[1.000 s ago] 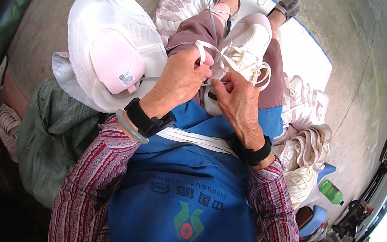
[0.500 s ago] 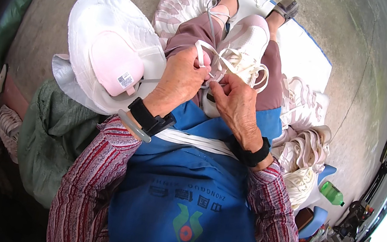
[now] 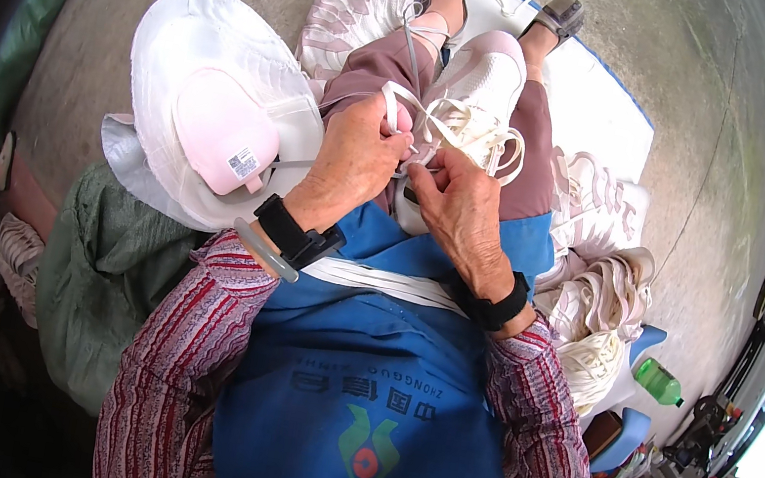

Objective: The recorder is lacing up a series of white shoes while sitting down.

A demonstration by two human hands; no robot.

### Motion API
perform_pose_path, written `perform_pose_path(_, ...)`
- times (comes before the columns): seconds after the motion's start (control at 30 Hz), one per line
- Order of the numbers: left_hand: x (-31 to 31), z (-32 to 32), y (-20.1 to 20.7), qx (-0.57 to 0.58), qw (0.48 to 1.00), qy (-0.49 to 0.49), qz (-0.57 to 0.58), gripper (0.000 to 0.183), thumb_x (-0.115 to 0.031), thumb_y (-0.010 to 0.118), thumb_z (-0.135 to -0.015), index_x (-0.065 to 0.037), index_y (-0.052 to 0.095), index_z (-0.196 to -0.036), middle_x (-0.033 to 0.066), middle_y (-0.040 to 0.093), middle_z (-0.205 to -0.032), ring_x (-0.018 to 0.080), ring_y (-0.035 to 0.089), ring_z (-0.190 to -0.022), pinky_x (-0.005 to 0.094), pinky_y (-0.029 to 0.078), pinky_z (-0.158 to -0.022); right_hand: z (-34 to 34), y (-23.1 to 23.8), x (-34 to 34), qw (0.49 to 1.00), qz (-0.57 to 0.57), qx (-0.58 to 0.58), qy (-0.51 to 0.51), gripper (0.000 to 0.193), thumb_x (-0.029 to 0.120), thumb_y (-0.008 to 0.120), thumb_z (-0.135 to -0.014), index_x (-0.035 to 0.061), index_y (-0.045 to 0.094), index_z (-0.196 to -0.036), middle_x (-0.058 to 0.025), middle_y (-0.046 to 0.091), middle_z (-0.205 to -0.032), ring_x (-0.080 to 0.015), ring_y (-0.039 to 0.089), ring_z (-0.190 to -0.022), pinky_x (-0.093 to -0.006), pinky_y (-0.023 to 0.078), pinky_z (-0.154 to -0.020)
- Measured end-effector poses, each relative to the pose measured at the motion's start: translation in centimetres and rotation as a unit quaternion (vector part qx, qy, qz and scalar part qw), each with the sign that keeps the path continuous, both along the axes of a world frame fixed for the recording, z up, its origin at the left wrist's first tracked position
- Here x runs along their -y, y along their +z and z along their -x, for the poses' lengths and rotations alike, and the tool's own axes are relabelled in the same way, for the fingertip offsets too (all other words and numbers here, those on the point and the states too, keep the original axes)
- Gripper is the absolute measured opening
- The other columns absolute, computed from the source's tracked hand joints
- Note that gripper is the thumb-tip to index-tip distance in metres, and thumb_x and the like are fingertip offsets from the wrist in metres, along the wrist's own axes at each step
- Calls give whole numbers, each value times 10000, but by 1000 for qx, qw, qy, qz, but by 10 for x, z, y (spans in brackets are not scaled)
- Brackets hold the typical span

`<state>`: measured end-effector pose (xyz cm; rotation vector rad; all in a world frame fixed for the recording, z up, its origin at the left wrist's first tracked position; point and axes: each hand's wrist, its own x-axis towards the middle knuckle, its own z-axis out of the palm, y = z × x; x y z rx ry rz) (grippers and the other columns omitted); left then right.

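Observation:
A white and pale pink shoe upper [image 3: 480, 76] lies across my lap between my knees, its toe pointing away from me. Cream shoelace [image 3: 460, 129] runs loosely through its eyelets and stands up in loops. My left hand [image 3: 355, 157] is closed in a pinch on a shoelace, which loops up over its fingers at the upper's left edge. Close beside it, my right hand [image 3: 464, 204] pinches at the opening's edge near the eyelets; a thin end of lace shows between the two hands. Exactly what the right fingertips grip is hidden.
To the left are a white bag [image 3: 157, 53] with a pink labelled piece [image 3: 225, 129] on it and a green sack [image 3: 102, 275]. Stacked shoe uppers [image 3: 364, 11] lie ahead, more uppers [image 3: 597, 208] at right. A lace bundle [image 3: 588, 372], green bottle [image 3: 658, 382] and white board [image 3: 593, 112] are also there.
The view has shifted very slightly. Both hands keep their pinch at the eyelets, with only a tiny movement of the fingers; the loops of lace hang nearly as before.

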<state>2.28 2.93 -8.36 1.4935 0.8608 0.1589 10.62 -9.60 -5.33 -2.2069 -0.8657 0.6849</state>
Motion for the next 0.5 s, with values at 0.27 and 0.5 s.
perform_pose_path(0.27,-1,-4,8,-41,997,-28,-64,130,-95,661,-781,-10,595,-855,130,637,-722,258,629,-662,346,492,-642,-2,5,-1,1000,18,-6,18,258,212,658,-813,-31,577,-790,-207,599,-633,-364,624,-609,-420,489,-570)
perform_pose_path(0.5,1,1,4,7,998,-22,-61,103,-32,634,-808,-1,595,-898,117,651,-761,209,630,-699,308,496,-630,-4,3,4,999,-23,-32,24,183,133,584,-813,-12,623,-918,-235,620,-738,-390,627,-698,-422,496,-634)
